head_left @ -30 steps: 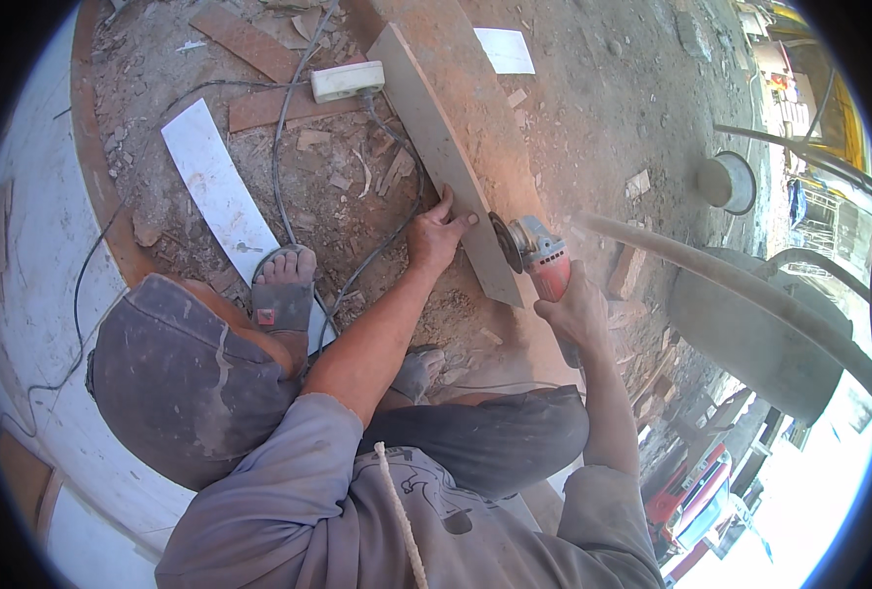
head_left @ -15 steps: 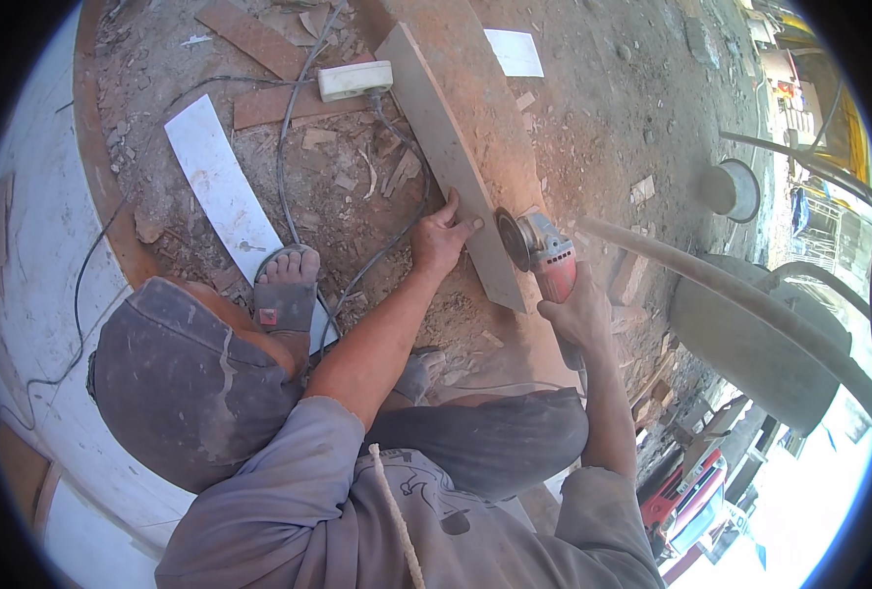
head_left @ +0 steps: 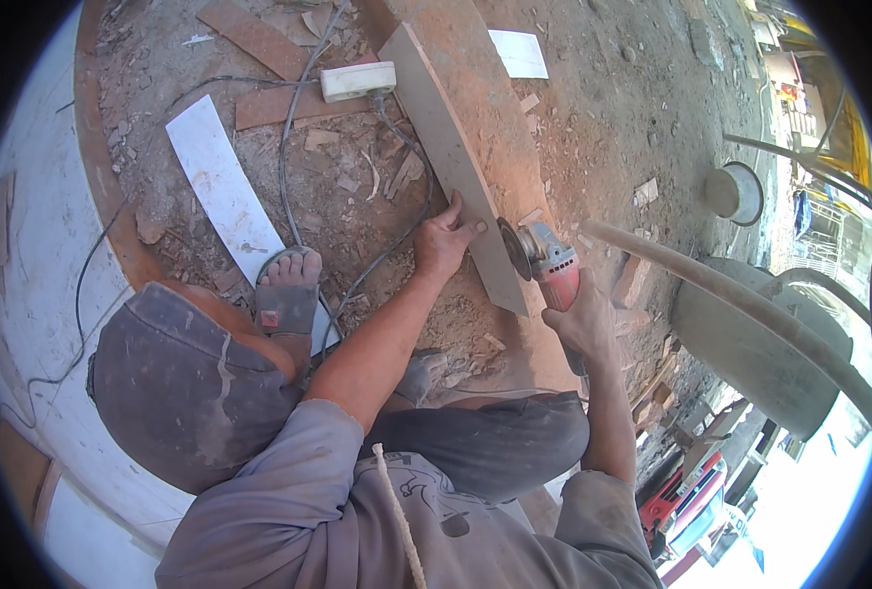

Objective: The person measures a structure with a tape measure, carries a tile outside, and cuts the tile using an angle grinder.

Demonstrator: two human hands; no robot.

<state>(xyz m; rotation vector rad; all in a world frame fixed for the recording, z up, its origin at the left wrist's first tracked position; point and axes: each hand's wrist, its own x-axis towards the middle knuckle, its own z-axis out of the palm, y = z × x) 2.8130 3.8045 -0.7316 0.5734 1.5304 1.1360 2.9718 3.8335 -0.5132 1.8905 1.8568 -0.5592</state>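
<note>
The long stone strip (head_left: 453,157), lying on the dusty ground, is pressed flat by the left hand (head_left: 443,245) while the angle grinder (head_left: 544,263), clasped in the right hand (head_left: 578,322), seems moved slightly nearer along its edge than before.

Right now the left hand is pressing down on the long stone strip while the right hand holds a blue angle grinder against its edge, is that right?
Not quite. The angle grinder is red, not blue, as the head view shows. The rest holds: the left hand presses on the long stone strip, and the right hand holds the grinder against its edge.
</note>
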